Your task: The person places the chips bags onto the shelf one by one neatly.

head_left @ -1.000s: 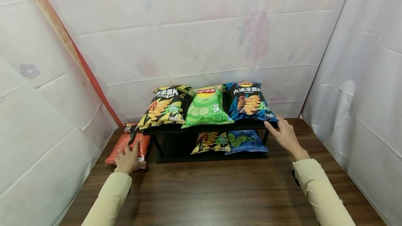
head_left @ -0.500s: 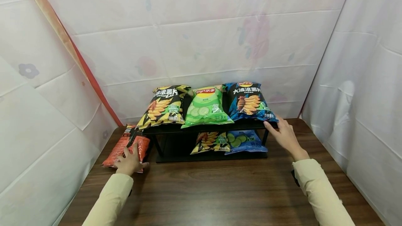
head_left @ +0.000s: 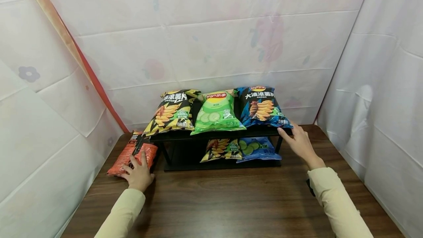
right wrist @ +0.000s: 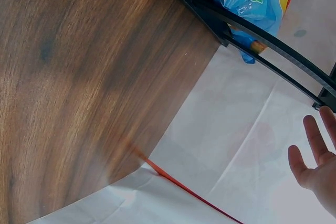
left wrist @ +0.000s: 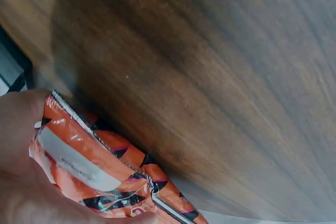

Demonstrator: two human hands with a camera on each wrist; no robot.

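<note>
A red-orange bag of chips (head_left: 123,159) lies on the table at the left end of a black two-tier rack (head_left: 218,134). My left hand (head_left: 138,175) rests on its front end with fingers spread, the thumb toward the rack. In the left wrist view, the crimped edge of this bag (left wrist: 105,166) shows beside the palm. At the rack's right end, my right hand (head_left: 300,143) touches the upper shelf's corner, thumb at the front edge. Its outstretched fingers (right wrist: 315,137) appear close to the rack in the right wrist view. A dark blue chip bag (head_left: 262,107) sits just above that corner.
A yellow-black chip bag (head_left: 172,113) and a green one (head_left: 218,111) share the upper shelf. Below are another yellow-black bag (head_left: 222,150) and a light blue bag (head_left: 258,149). White printed cloth (head_left: 211,47) surrounds the brown wooden table (head_left: 224,201) at back and sides.
The red-orange bag has shifted slightly left and turned a little. My left hand moved with it, then slid slightly right and toward me. The right hand and the rack stay put.
</note>
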